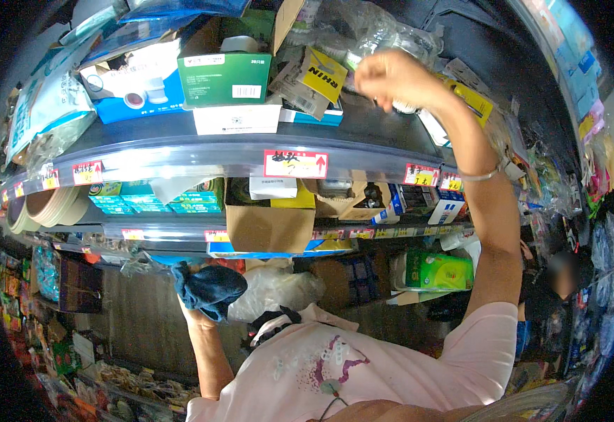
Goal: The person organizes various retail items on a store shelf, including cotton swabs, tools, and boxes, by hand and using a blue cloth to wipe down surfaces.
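A crumpled dark blue cloth [209, 289] is in my left hand [201, 315], low in front of the shelves. My right hand [391, 76] reaches over the upper shelf [349, 124], its fingers bent, beside clear plastic-wrapped goods [380, 37]. Whether the fingers hold anything there I cannot tell. Left of that hand a torn yellow and grey box [317, 79] leans at a tilt. An open green carton [225, 79] stands on a white box [237, 119], with a blue and white carton [138, 89] beside it.
The shelf's front edge [222, 153] carries price tags. On the shelf below are rolls of tape [56, 205], small teal boxes [148, 198] and an open brown carton [270, 227]. A green package [439, 271] lies lower right. Another person [563, 274] is at the far right.
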### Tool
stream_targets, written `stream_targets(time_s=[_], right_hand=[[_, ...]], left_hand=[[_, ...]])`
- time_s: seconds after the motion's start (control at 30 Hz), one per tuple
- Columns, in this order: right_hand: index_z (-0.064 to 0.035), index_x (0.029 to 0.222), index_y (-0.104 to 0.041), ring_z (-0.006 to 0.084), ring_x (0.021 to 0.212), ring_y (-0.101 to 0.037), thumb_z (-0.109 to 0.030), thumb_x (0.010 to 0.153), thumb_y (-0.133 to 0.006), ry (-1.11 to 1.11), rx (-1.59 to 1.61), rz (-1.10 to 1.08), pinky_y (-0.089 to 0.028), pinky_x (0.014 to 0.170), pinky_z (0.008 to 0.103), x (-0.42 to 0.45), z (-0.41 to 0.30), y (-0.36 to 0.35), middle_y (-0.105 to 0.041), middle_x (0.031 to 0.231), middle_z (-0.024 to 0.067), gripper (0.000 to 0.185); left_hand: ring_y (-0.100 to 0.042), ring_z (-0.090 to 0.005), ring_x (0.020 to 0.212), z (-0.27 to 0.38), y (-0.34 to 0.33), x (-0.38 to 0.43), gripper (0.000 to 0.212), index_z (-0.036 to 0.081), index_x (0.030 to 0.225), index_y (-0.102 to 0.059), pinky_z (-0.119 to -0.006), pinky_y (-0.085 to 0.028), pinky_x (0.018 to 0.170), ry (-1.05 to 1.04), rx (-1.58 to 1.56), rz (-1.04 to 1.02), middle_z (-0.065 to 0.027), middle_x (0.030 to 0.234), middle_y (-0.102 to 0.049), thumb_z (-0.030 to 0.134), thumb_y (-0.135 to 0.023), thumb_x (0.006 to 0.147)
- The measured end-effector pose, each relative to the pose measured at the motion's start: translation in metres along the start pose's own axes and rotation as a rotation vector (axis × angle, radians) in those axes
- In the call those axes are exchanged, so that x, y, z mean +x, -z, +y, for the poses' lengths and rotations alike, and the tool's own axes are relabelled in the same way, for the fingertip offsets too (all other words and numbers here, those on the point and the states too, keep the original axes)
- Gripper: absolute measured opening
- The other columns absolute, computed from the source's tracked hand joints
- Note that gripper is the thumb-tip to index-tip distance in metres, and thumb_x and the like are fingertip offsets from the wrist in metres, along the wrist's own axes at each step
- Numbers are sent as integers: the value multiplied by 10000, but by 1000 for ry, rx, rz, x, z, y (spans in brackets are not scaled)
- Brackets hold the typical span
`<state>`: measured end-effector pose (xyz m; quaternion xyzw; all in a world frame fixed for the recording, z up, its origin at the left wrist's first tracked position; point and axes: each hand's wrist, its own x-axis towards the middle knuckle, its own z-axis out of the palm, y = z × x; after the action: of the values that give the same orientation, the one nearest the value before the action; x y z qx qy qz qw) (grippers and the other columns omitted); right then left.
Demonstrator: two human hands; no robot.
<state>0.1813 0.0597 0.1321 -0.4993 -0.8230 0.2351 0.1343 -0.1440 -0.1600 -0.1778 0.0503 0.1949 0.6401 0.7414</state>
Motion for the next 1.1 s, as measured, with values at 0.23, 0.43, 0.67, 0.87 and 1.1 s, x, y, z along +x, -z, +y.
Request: stream_targets(time_s=[0.23,0.43,0.67,0.87,1.1], right_hand=[[-43,837,-681,181,514,-614,-255,817,-624,223,-250,494,-525,559,338,39,-21,13,-629,620,73,220],[-141,827,-616,214,537,-607,-266,845,-575,396,-751,562,-499,509,393,-60,-23,-78,-556,551,62,133],[-71,677,-589,107,470,-507,-177,837,-646,322,-343,765,-412,425,281,-180,63,-107,-519,528,20,200],[-59,594,-456,54,478,-372,-185,938,-540,-305,405,1012,-299,435,259,-266,124,-184,-423,522,-32,377],[-120,550,-343,41,410,-243,-258,975,-485,-268,646,1132,-204,392,245,-279,143,-296,-335,497,-38,468]], left_hand=[[-625,-286,905,-4,22,19,476,66,1156,-552,-431,-508,816,-51,19,53,-108,1046,-636,450,-547,876],[-627,-333,859,-4,-21,16,546,42,1150,-543,-491,-518,776,76,28,-138,-153,1032,-633,504,-525,859],[-461,-205,881,-24,-53,55,139,156,818,-440,-299,-346,851,-300,590,-98,-17,848,-467,283,-494,820],[-390,-192,699,-33,-183,53,335,79,710,-426,-335,-332,674,-86,382,-440,-43,724,-394,295,-383,963],[-566,-290,986,-123,-308,113,276,33,967,-639,-383,-448,842,-1136,1890,-765,-149,1033,-598,265,-502,905]])
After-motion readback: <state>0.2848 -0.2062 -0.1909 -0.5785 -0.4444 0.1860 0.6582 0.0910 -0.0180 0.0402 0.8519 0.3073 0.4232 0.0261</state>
